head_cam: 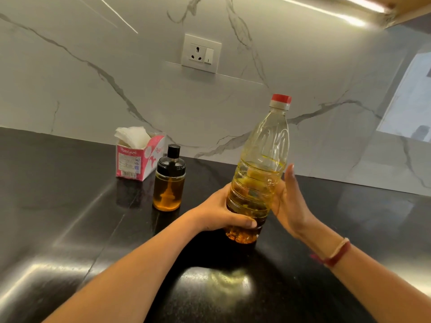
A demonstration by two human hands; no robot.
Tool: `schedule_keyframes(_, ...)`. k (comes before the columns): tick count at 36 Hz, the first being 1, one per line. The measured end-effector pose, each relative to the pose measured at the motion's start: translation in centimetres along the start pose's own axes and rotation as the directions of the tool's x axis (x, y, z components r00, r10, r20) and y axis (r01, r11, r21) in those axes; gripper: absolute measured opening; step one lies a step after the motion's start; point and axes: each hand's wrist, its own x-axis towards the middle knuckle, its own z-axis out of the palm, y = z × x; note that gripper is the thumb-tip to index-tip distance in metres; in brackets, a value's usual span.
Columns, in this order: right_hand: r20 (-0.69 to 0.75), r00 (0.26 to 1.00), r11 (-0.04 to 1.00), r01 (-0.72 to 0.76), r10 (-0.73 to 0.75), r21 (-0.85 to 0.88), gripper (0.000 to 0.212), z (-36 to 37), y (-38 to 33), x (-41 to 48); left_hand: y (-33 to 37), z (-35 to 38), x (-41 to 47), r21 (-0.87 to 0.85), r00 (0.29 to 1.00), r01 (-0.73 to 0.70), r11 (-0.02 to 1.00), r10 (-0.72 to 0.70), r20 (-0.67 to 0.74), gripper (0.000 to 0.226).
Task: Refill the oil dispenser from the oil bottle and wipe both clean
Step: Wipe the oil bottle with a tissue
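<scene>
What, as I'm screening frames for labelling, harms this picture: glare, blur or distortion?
Head view: glare blooms on the black counter, strongest bottom centre; head view: the strip light top right is blown out; head view: wide-angle distortion skews the counter's back edge; head view: oil bottle and dispenser are sharp.

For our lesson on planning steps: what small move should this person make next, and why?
Probably lift the right hand to the red cap and unscrew it: the oil bottle is capped, the left hand grips its lower body, and the right hand is open beside it.
</scene>
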Motion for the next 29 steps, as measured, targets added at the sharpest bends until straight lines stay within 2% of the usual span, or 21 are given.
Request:
schedule_keyframes(3, 0.012, 0.996, 0.994, -0.088, 0.089, -0.066, 0.101, -0.8, 1.1, -0.5, 0.0, 0.0, 0.0, -0.001, 1.0, 0.002, 1.0, -0.002, 0.005, 0.078)
schedule_keyframes(5, 0.022, 0.997, 0.996, -0.074, 0.075, -0.042, 0.099, -1.5, 0.3, -0.4, 0.0, 0.0, 0.0, -0.008, 1.0, 0.005, 1.0, -0.005, 0.016, 0.078)
schedule_keyframes(9, 0.041, 0.999, 0.992, 0.005, -0.01, 0.127, 0.108, -1.7, -1.9, 1.0, 0.2, 0.1, -0.1, -0.017, 1.0, 0.006, 1.0, -0.006, 0.015, 0.085)
schedule_keyframes(11, 0.085, 0.996, 0.991, 0.005, -0.016, 0.132, 0.111, -1.1, -2.1, 1.5, 0.3, 0.1, -0.1, -0.021, 1.0, 0.005, 1.0, -0.005, 0.014, 0.091)
schedule_keyframes(13, 0.118, 0.993, 0.996, -0.016, 0.005, 0.093, 0.104, -0.6, -1.4, 1.5, 0.3, 0.1, -0.2, -0.026, 1.0, 0.002, 1.0, -0.002, 0.017, 0.092)
schedule_keyframes(15, 0.131, 0.99, 0.996, -0.061, 0.052, 0.066, 0.1, -0.9, -0.5, 1.3, 0.4, 0.2, -0.2, -0.017, 1.0, 0.001, 1.0, -0.001, 0.018, 0.09)
schedule_keyframes(17, 0.158, 0.984, 0.994, -0.087, 0.077, 0.06, 0.106, -2.0, -0.3, 1.2, 0.4, 0.2, -0.2, -0.008, 1.0, 0.005, 1.0, -0.005, 0.018, 0.088)
schedule_keyframes(23, 0.209, 0.977, 0.959, -0.086, 0.028, 0.271, 0.104, -2.8, -1.9, 2.8, 0.1, -0.1, -0.1, -0.028, 0.999, 0.009, 1.0, -0.009, 0.031, 0.075)
schedule_keyframes(29, 0.303, 0.949, 0.966, -0.157, 0.09, 0.205, 0.095, -2.3, 0.1, 3.1, 0.4, 0.1, -0.1, -0.01, 0.999, 0.0, 1.0, 0.001, 0.054, 0.063)
